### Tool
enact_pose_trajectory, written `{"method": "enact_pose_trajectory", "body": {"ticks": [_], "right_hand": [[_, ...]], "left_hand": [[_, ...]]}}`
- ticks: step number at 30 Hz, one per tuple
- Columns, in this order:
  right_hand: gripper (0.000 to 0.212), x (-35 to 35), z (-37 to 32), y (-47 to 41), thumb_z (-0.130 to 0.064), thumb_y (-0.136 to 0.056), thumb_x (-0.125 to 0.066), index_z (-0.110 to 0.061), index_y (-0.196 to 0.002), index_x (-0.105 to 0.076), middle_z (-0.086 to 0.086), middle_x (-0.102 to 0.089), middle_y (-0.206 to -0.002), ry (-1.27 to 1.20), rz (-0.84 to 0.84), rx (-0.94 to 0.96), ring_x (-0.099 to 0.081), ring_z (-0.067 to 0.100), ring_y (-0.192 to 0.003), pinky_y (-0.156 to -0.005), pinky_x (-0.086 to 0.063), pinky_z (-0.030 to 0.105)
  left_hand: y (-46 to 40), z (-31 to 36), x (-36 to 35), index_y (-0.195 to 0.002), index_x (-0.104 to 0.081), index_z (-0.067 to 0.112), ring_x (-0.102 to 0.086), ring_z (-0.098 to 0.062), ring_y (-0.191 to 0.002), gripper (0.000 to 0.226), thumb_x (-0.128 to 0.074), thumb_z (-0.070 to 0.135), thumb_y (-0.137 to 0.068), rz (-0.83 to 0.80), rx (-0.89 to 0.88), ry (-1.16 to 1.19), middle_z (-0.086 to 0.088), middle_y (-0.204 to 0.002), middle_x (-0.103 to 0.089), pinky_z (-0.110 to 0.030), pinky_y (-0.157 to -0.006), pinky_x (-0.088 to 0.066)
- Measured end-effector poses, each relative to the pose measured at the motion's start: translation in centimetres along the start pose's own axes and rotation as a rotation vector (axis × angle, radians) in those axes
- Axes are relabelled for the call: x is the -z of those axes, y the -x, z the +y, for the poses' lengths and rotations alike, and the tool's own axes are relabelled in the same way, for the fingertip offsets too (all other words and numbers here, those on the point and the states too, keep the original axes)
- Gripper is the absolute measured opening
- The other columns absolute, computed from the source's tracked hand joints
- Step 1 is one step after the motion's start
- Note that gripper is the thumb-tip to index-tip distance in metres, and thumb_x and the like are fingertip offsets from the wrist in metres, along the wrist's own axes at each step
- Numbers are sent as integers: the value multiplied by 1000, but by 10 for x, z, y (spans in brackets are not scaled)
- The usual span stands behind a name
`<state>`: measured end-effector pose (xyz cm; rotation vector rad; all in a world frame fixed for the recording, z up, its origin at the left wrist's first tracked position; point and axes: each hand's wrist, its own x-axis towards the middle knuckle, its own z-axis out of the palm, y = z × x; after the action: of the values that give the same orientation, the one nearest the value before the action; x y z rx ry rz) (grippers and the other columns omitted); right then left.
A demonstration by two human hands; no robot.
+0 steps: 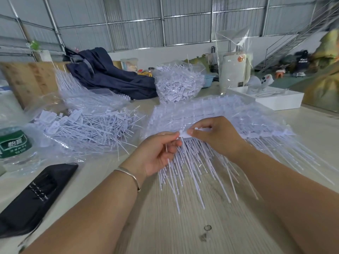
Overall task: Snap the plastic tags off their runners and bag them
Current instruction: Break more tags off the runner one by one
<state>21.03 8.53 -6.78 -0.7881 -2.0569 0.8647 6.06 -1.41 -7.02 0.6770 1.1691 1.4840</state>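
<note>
Table (176, 226): tag (180, 133) apparently pinched between both hands' fingers (175, 143).

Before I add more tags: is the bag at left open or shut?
Open: the clear bag lies flat, its mouth spread, loose tags spilling out.

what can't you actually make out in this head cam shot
Head view only:
- Whether the white plastic tag has snapped free: fingers of the left hand and right hand cover the joint.
- Label text on the green-labelled clear water bottle: cut by the left edge, blurred.
- Contents of the tall clear plastic bag: glare.
- Dark figures by the metal staircase: too small, blurred.
</note>
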Motion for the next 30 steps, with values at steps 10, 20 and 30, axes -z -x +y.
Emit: {"method": "enact_pose_trajectory", "body": {"ticks": [10, 20, 30], "right_hand": [[6, 5, -3, 2, -21, -80, -77, -25, -78, -79, -8, -75, -79, -196, -10, 3, -68, 2, -76, -70, -46, 11], [29, 5, -11, 3, -13, -71, -77, -31, -48, -70, -13, -58, -52, -34, -107, -88, -54, 2, -58, -56, -41, 13], [10, 2, -18, 10, -17, -72, -75, -17, -62, -74, -11, -46, -59, 228, -3, 159, -49, 5, -69, -82, -35, 30]], "left_hand": [[2, 3, 1, -76, -59, 9, -32, -5, -38, 14, -60, 3, -88, -2, -67, -128, -2, -61, -54, -13, -30, -21], [5, 16, 7, -67, -59, 4, -24, -11, -34, 17, -61, 4, -84, -47, -98, -655, -7, -57, -44, -13, -39, -16], [4, 16, 7, -67, -67, 13, -36, -10, -39, 15, -70, 12, -81, 30, -107, -960, 3, -53, -45, -16, -40, -26]]}}
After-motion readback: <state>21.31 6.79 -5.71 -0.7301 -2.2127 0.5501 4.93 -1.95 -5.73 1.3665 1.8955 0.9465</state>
